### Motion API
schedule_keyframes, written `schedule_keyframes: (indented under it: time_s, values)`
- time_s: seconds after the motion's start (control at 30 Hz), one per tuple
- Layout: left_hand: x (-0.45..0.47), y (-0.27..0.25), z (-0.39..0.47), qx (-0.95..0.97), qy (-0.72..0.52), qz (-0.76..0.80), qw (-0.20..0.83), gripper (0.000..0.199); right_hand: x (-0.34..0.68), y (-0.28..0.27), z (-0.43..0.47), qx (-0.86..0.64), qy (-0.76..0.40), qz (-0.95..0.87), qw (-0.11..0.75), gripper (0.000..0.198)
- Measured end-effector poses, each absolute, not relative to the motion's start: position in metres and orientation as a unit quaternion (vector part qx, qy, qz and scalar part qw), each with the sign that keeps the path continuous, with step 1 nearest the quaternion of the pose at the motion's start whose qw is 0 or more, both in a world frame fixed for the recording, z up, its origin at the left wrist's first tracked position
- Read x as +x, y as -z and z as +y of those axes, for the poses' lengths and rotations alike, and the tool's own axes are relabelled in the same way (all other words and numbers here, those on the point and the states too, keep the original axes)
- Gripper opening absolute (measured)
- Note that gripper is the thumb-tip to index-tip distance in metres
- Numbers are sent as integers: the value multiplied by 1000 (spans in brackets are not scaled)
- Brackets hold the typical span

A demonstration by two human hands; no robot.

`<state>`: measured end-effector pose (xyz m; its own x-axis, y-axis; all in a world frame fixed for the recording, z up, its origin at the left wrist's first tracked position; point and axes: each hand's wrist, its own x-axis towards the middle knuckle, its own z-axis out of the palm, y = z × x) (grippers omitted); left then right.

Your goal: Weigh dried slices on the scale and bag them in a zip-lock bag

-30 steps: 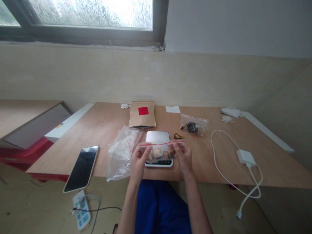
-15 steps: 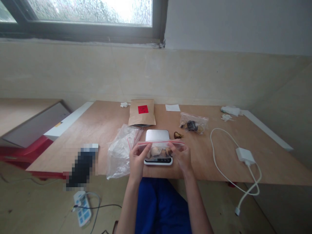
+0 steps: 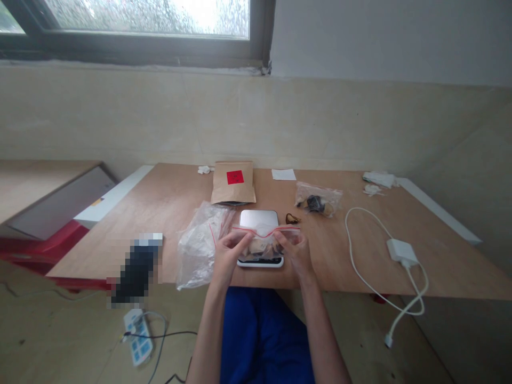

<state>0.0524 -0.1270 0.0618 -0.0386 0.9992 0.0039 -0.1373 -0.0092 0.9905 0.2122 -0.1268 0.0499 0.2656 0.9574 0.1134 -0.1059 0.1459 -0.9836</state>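
Note:
Between my two hands is a clear zip bag [image 3: 262, 246] with a red seal strip and several tan and brown pieces inside; what they are I cannot make out. My left hand [image 3: 231, 250] pinches its upper left part, and my right hand [image 3: 293, 249] pinches the upper right. The strip sags in the middle between my thumbs. Below the bag is a silver-topped digital scale [image 3: 259, 218], its front display partly covered. A crumpled clear plastic bag [image 3: 196, 256] lies just left of my left hand. Behind my right hand is a small dark brown curled piece [image 3: 292, 218].
A brown paper pouch [image 3: 233, 186] with a red label lies behind the scale. Another zip bag [image 3: 319, 201] with dark pieces is at the back right. A white adapter [image 3: 402, 252] with its cable lies right, a pixelated dark object [image 3: 136, 272] at the left edge. A power strip [image 3: 138, 338] is on the floor.
My hands have drawn slightly closer together. The bag's red strip, straight before, now dips in the middle. The view has shifted slightly.

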Motion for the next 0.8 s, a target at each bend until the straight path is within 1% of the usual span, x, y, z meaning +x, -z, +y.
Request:
schedule_keyframes:
  time_s: [0.1, 0.27, 0.47, 0.63, 0.8]
  values:
    - [50, -62, -128, 472, -547, 472, 504, 29, 213, -51, -128, -484, -438, -447, 611, 22]
    - [48, -64, -129, 466, -553, 483, 494, 29, 215, -55, -130, -445, -452, -528, 565, 19]
    - [50, -69, -131, 465, -568, 491, 469, 27, 210, -61, -132, -464, -389, -531, 593, 14]
    - [50, -71, -134, 471, -584, 496, 438, 25, 206, -64, -134, -456, -378, -545, 594, 14]
    - [51, -66, -136, 470, -589, 501, 426, 28, 203, -62, -137, -444, -378, -542, 605, 18]
